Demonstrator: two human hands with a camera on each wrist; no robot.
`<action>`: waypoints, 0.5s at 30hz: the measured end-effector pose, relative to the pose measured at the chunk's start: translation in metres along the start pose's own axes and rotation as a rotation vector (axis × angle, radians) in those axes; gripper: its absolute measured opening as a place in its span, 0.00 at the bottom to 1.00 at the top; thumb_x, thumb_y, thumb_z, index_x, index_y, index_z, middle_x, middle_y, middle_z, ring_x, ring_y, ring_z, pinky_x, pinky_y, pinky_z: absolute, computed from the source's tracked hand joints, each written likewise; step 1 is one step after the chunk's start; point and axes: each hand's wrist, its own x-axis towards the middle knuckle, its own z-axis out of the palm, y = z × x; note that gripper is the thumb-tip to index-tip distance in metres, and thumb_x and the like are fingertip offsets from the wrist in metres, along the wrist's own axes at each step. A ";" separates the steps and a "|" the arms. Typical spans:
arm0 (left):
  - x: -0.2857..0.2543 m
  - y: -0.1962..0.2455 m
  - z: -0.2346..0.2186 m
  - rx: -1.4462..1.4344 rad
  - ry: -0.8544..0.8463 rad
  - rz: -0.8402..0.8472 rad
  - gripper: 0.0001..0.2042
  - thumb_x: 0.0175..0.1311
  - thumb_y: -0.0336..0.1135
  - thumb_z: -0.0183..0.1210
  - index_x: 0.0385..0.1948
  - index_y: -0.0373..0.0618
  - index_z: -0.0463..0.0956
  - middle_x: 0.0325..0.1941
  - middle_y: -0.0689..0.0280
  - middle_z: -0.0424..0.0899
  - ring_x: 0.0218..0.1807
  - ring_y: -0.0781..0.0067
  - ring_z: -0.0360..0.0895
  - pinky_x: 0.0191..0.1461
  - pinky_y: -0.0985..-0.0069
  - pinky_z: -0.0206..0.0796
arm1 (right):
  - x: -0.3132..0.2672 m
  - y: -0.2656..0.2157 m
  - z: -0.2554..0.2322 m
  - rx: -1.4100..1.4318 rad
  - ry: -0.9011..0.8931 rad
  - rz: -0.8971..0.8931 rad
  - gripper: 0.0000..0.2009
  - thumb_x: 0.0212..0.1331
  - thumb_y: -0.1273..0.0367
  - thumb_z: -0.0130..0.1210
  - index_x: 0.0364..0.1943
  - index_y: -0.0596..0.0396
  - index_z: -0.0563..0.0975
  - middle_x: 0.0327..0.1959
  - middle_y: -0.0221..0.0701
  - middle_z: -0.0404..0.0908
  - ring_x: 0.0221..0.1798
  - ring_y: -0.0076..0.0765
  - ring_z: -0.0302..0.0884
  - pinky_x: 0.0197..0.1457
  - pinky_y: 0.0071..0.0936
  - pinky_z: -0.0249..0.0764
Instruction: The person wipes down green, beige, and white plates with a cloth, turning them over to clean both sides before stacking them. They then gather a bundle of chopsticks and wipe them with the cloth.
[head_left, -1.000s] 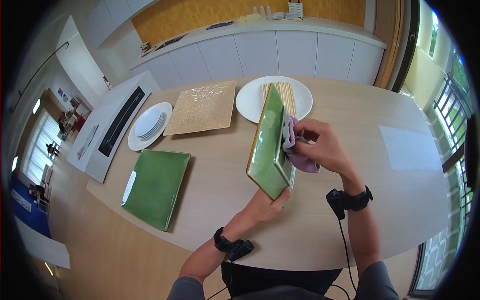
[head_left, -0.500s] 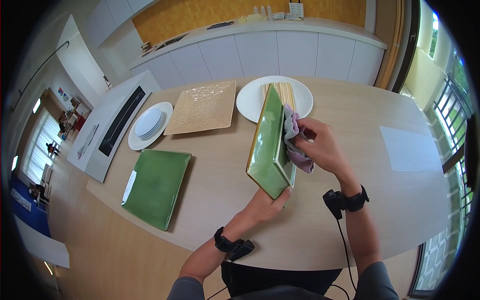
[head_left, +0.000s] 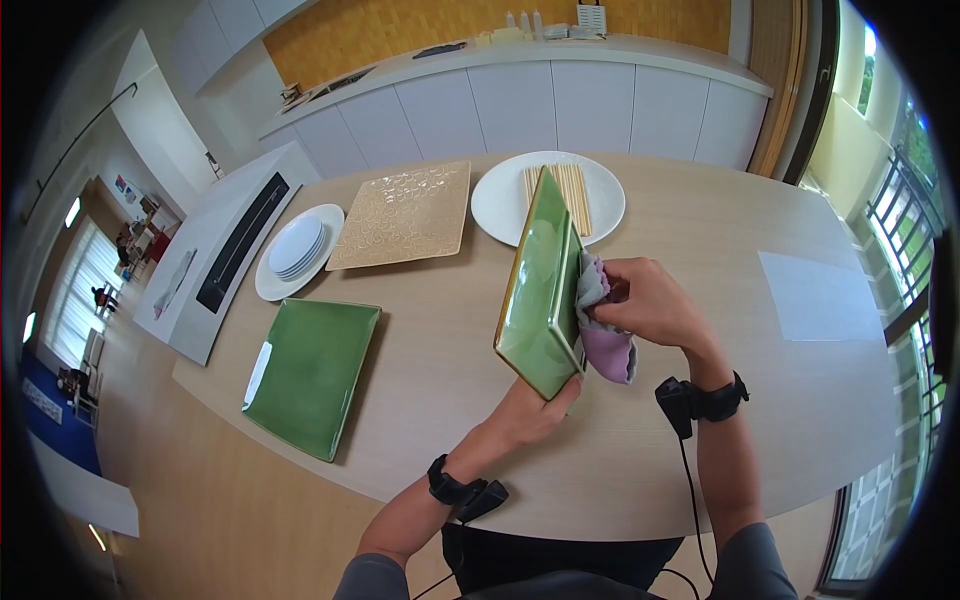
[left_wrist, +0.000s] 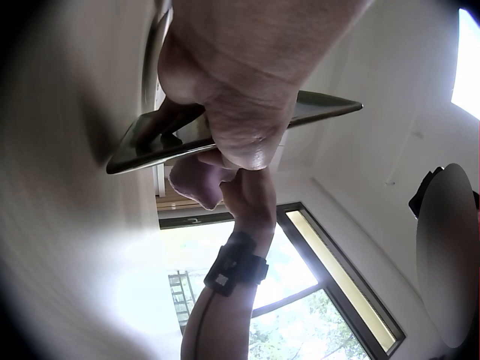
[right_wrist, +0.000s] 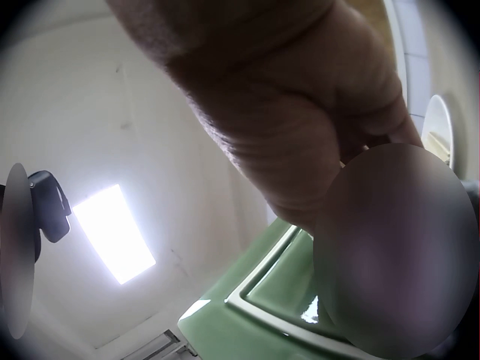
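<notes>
A square green plate (head_left: pixel 530 300) is tilted up on edge above the table, its underside turned to the right. My left hand (head_left: pixel 533 410) grips its lower corner, the thumb on the near edge. In the right wrist view a pale foot ring runs round the underside of the green plate (right_wrist: pixel 255 292). My right hand (head_left: pixel 650 302) pinches a bunched purple and grey cloth (head_left: pixel 608 350) against that underside. The cloth (left_wrist: pixel 196 182) hangs below the plate in the left wrist view. A blurred patch hides much of the right fingers in the right wrist view.
A second green plate (head_left: pixel 315 375) lies on the table to the left. Behind are a beige patterned plate (head_left: pixel 405 215), small white dishes (head_left: pixel 298 247) stacked on a white plate, and a white oval plate (head_left: pixel 500 200) bearing chopsticks (head_left: pixel 572 195). A translucent sheet (head_left: pixel 820 300) lies at right.
My right hand and the cloth have slid down along the plate's underside, toward its lower edge. The left hand and the plate have barely moved.
</notes>
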 end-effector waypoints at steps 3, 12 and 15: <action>0.001 0.003 -0.001 -0.010 -0.008 -0.024 0.09 0.70 0.30 0.54 0.47 0.36 0.75 0.42 0.61 0.79 0.44 0.66 0.76 0.51 0.69 0.69 | 0.001 0.008 0.001 -0.009 -0.034 -0.046 0.11 0.48 0.73 0.60 0.35 0.67 0.79 0.26 0.38 0.82 0.30 0.30 0.77 0.40 0.30 0.75; 0.001 0.001 0.001 -0.041 0.022 0.033 0.10 0.71 0.30 0.54 0.48 0.36 0.74 0.43 0.61 0.79 0.45 0.67 0.75 0.53 0.69 0.68 | -0.002 -0.006 0.005 0.158 -0.007 -0.102 0.08 0.53 0.73 0.63 0.33 0.65 0.80 0.27 0.32 0.82 0.31 0.25 0.76 0.39 0.27 0.75; 0.001 0.000 0.001 -0.017 0.029 0.036 0.09 0.71 0.30 0.54 0.48 0.36 0.75 0.43 0.62 0.79 0.45 0.67 0.75 0.53 0.69 0.68 | 0.001 -0.005 0.005 0.169 0.071 -0.118 0.08 0.55 0.72 0.64 0.35 0.64 0.80 0.28 0.31 0.82 0.32 0.23 0.77 0.40 0.27 0.75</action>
